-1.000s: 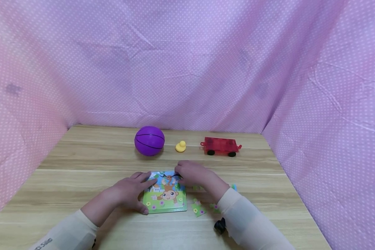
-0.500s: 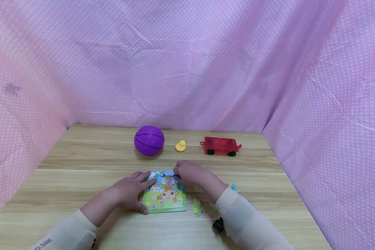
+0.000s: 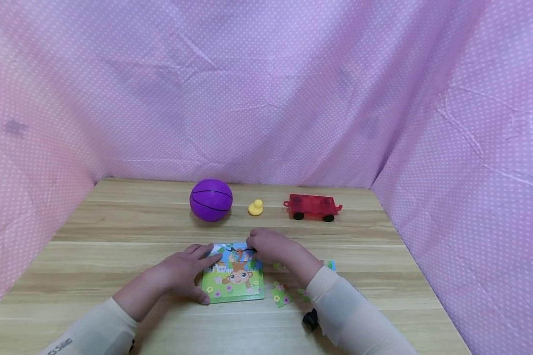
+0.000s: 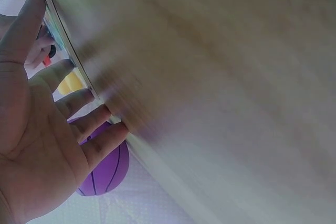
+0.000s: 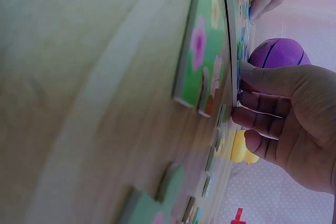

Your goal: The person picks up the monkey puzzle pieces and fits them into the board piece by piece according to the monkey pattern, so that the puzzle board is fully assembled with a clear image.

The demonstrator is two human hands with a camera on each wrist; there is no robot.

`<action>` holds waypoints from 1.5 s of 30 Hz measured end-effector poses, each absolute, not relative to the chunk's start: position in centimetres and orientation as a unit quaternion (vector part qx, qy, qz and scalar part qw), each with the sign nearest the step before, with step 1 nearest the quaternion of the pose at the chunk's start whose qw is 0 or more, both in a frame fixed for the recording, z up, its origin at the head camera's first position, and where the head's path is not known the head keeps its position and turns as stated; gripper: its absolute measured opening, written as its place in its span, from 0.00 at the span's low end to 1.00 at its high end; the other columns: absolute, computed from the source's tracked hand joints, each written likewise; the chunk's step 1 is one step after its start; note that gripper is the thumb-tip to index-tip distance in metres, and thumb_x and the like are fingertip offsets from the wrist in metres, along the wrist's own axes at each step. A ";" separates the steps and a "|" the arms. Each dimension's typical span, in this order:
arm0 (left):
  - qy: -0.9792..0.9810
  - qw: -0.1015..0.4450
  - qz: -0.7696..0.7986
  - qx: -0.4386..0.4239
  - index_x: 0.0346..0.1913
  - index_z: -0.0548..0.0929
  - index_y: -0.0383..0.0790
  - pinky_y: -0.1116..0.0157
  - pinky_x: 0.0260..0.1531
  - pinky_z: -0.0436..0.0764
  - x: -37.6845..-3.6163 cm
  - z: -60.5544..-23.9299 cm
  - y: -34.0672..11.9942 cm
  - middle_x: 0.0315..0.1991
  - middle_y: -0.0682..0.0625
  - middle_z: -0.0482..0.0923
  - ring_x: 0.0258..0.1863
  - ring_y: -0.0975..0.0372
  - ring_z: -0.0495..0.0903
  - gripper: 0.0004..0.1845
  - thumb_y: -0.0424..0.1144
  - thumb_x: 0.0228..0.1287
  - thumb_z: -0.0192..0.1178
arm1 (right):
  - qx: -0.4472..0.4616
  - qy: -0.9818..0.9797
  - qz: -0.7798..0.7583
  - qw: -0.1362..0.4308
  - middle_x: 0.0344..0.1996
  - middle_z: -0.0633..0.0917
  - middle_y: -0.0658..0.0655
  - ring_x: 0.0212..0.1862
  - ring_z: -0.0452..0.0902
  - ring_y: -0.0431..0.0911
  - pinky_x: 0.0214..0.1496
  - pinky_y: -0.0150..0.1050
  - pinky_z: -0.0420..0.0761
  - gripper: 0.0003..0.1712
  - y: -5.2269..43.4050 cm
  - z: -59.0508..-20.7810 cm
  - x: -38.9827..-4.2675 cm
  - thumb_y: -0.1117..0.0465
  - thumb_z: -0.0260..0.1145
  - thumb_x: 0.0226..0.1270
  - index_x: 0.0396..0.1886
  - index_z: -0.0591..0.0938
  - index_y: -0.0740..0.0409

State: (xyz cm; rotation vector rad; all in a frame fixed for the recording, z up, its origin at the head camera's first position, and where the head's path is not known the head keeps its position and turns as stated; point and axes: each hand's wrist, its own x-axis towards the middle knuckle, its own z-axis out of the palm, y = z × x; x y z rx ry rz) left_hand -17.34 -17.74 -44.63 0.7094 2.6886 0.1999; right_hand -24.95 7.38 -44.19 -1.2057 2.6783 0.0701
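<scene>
I see the puzzle lying flat on the desk between both hands, my left hand spread loosely against its left edge and my right hand curled at its far-right corner, seemingly pressing a piece there.

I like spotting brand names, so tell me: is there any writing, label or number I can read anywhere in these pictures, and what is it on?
Left sleeve: dark lettering near the cuff, cut off by the picture's edge and too blurred to read for sure.
Monkey puzzle board: a cartoon picture only, no words visible.
Purple ball, yellow duck, red toy wagon: no writing visible.
</scene>
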 end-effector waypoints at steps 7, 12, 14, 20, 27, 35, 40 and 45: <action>0.950 0.169 0.073 0.252 0.71 0.54 0.60 0.48 0.62 0.61 -17.3 -45.0 -17.9 0.73 0.50 0.46 0.70 0.51 0.47 0.58 0.78 0.32 0.57 | -0.405 0.909 0.021 0.100 0.35 0.74 0.44 0.36 0.68 0.38 0.43 0.32 0.75 0.10 7.6 -44.4 -25.0 0.52 0.67 0.59 0.39 0.81 0.47; 0.952 0.172 0.079 0.239 0.73 0.50 0.52 0.49 0.63 0.59 -17.2 -45.2 -18.0 0.73 0.52 0.46 0.70 0.52 0.47 0.64 0.79 0.31 0.58 | -0.404 0.909 0.009 0.099 0.36 0.74 0.44 0.37 0.69 0.38 0.44 0.32 0.75 0.10 7.7 -44.4 -25.0 0.52 0.67 0.59 0.40 0.81 0.48; 0.952 0.177 0.081 0.235 0.73 0.49 0.49 0.49 0.64 0.58 -17.2 -45.2 -18.0 0.73 0.52 0.45 0.70 0.52 0.46 0.65 0.78 0.30 0.58 | -0.401 0.911 0.001 0.102 0.36 0.75 0.44 0.37 0.70 0.37 0.45 0.33 0.75 0.11 7.8 -44.5 -25.0 0.52 0.67 0.59 0.40 0.81 0.47; 0.952 0.182 0.092 0.228 0.73 0.50 0.45 0.49 0.64 0.57 -17.1 -45.0 -17.9 0.73 0.52 0.44 0.71 0.52 0.45 0.65 0.77 0.32 0.60 | -0.403 0.909 -0.031 0.104 0.40 0.76 0.45 0.40 0.72 0.37 0.48 0.33 0.76 0.16 8.7 -44.3 -25.2 0.50 0.65 0.61 0.46 0.80 0.48; 0.953 0.178 0.095 0.227 0.73 0.50 0.43 0.49 0.65 0.56 -17.0 -44.9 -17.9 0.74 0.51 0.43 0.71 0.51 0.45 0.65 0.76 0.32 0.61 | -0.392 0.913 -0.078 0.080 0.47 0.78 0.50 0.49 0.73 0.41 0.55 0.38 0.74 0.21 11.5 -43.1 -25.3 0.50 0.60 0.66 0.54 0.78 0.55; 0.954 0.179 0.100 0.220 0.73 0.51 0.43 0.48 0.64 0.57 -16.9 -44.8 -17.9 0.74 0.51 0.42 0.71 0.51 0.45 0.66 0.76 0.31 0.61 | -0.309 0.940 -0.099 0.102 0.46 0.78 0.50 0.44 0.74 0.41 0.52 0.41 0.76 0.20 14.8 -41.8 -24.7 0.49 0.59 0.65 0.52 0.79 0.52; 0.953 0.184 0.102 0.218 0.73 0.51 0.43 0.47 0.64 0.56 -16.9 -44.8 -17.9 0.74 0.51 0.42 0.71 0.51 0.44 0.65 0.76 0.31 0.61 | -0.281 0.944 -0.086 0.149 0.36 0.77 0.43 0.36 0.72 0.39 0.42 0.37 0.77 0.12 15.9 -42.5 -23.9 0.51 0.65 0.60 0.42 0.82 0.46; 0.953 0.182 0.099 0.221 0.73 0.51 0.43 0.48 0.65 0.56 -16.8 -44.8 -17.9 0.74 0.51 0.43 0.71 0.51 0.45 0.65 0.76 0.32 0.61 | -0.274 0.944 -0.062 0.170 0.34 0.74 0.41 0.35 0.69 0.39 0.39 0.35 0.75 0.14 16.3 -43.3 -23.1 0.49 0.71 0.52 0.39 0.81 0.42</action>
